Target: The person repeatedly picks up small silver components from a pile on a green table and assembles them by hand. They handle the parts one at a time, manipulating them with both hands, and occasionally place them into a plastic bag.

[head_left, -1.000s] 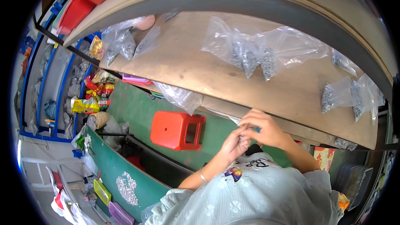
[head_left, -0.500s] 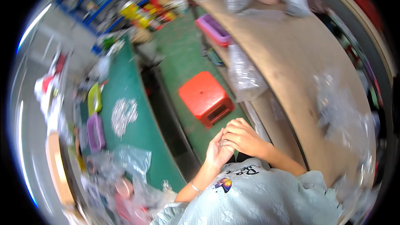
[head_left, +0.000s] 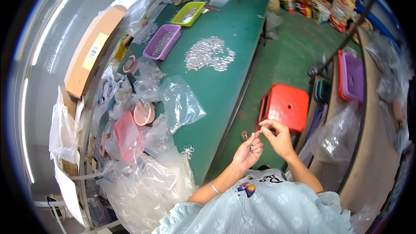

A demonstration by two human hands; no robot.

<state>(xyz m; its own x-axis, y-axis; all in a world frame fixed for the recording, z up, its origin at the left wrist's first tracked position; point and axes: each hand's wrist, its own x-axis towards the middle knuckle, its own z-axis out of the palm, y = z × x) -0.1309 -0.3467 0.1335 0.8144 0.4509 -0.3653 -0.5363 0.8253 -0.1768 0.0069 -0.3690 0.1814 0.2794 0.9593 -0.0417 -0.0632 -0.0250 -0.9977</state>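
While your left hand (head_left: 247, 155) and right hand (head_left: 279, 138) pinch something tiny (head_left: 251, 147) near the red stool (head_left: 284, 108), silvery pieces (head_left: 207, 54) leftward lie loose, others (head_left: 163, 44) trayed.

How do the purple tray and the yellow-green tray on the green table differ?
Colour: the purple tray is purple, while the yellow-green tray is bright yellow-green.
Place: the purple tray sits nearer the person; the yellow-green tray lies farther off.
Fill: small grey pieces cover much of the purple tray's floor, while those in the yellow-green tray leave more of its floor bare.
Shared: both are open, roughly rectangular trays on the green table.
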